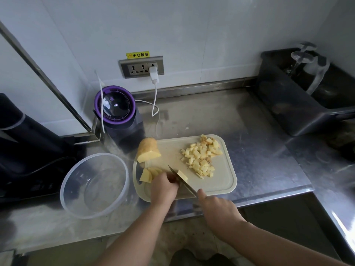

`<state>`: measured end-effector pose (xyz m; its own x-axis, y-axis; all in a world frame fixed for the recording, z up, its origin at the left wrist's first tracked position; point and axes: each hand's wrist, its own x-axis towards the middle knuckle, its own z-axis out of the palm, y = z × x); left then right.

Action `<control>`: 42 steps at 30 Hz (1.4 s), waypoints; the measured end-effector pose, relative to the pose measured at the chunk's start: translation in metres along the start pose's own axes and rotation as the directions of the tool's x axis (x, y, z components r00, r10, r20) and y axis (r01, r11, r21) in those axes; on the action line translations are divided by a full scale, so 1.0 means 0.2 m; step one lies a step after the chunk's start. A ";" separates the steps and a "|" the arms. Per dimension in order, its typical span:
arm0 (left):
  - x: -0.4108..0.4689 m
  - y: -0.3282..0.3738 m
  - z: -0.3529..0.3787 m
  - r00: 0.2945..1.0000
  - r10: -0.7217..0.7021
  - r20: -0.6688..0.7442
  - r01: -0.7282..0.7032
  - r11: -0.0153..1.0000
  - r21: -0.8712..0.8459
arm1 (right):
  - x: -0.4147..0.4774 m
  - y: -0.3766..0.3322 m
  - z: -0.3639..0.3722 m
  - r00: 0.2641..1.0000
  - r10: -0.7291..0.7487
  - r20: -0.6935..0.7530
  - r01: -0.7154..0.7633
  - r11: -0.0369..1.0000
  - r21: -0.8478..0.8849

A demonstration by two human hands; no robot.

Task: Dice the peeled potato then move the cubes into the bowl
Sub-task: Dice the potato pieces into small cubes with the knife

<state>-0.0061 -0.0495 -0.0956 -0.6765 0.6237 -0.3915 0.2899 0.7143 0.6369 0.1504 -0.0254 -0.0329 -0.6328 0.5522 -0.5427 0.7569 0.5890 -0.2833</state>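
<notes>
Handle of knife (187,186) hidden in gripping right hand (218,207); left hand (164,187) fingers curled over half-covered potato slices (147,174)

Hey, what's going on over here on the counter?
A person is dicing a peeled potato on a white cutting board. The left hand holds a few potato slices steady while the right hand grips a knife and cuts through them. A pile of potato cubes lies on the board's right side, and an uncut potato chunk waits at its far left corner. The clear bowl beside the board holds no cubes yet.
</notes>
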 end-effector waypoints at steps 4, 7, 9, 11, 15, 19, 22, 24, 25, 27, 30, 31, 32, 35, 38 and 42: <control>-0.01 0.00 -0.01 1.000 0.006 0.000 -0.006 1.000 0.010 | 0.00 0.01 -0.01 1.000 0.003 0.009 -0.002 1.000 -0.027; -0.01 0.01 -0.01 1.000 0.020 -0.009 -0.020 0.999 0.034 | -0.01 0.02 -0.04 1.000 -0.010 -0.026 0.008 0.999 -0.045; -0.01 0.01 -0.01 0.999 0.029 -0.015 -0.029 0.999 0.031 | -0.01 0.04 -0.06 0.998 -0.014 -0.068 0.011 0.999 -0.049; -0.01 0.01 -0.02 0.999 0.041 -0.005 -0.041 0.999 0.020 | -0.01 0.05 -0.07 0.994 -0.013 -0.106 0.007 0.998 -0.057; -0.01 0.01 -0.07 0.997 0.068 0.022 -0.067 0.997 -0.029 | -0.02 0.07 -0.08 0.993 -0.006 -0.120 -0.002 0.997 -0.072; 0.00 0.09 -0.23 0.962 0.196 -0.188 -0.228 0.958 -0.171 | -0.01 0.08 -0.08 0.993 -0.009 -0.115 -0.001 0.996 -0.085; 0.06 0.24 -0.35 0.867 0.479 -0.141 -0.490 0.869 -0.061 | 0.01 0.09 -0.07 0.994 -0.024 -0.108 0.014 0.996 -0.087; 0.10 0.35 -0.37 0.785 0.570 0.244 -0.614 0.770 0.177 | 0.02 0.09 -0.06 0.994 -0.027 -0.108 0.016 0.995 -0.095; 0.11 0.40 -0.35 0.740 0.529 0.416 -0.660 0.690 0.297 | 0.03 0.09 -0.06 0.994 -0.025 -0.106 0.015 0.995 -0.100; 0.15 0.46 -0.28 0.710 0.389 0.587 -0.686 0.570 0.452 | 0.04 0.09 -0.05 0.995 -0.020 -0.100 0.009 0.993 -0.118; 0.20 0.49 -0.20 0.739 0.229 0.634 -0.643 0.522 0.561 | 0.05 0.09 -0.06 0.996 -0.015 -0.089 0.004 0.992 -0.122; 0.21 0.49 -0.18 0.740 0.198 0.643 -0.638 0.509 0.578 | 0.05 0.09 -0.06 0.996 -0.015 -0.087 0.004 0.993 -0.121; 0.21 0.50 -0.17 0.743 0.168 0.648 -0.628 0.507 0.590 | 0.05 0.10 -0.07 0.996 -0.015 -0.084 0.005 0.993 -0.122; 0.24 0.48 -0.14 0.767 0.101 0.634 -0.563 0.579 0.589 | 0.04 0.11 -0.08 0.995 -0.032 -0.090 0.021 0.992 -0.122; 0.28 0.44 -0.13 0.774 0.076 0.629 -0.509 0.665 0.547 | 0.02 0.12 -0.09 0.994 -0.051 -0.093 0.037 0.989 -0.143; 0.30 0.44 -0.16 0.775 0.083 0.626 -0.479 0.723 0.497 | -0.01 0.16 -0.11 0.994 -0.075 -0.084 0.059 0.983 -0.175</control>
<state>-0.0423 0.0397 -0.0417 -0.0763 0.7415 -0.6666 0.8704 0.3756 0.3182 0.1727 0.0050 -0.0234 -0.6994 0.5542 -0.4514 0.6775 0.7151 -0.1719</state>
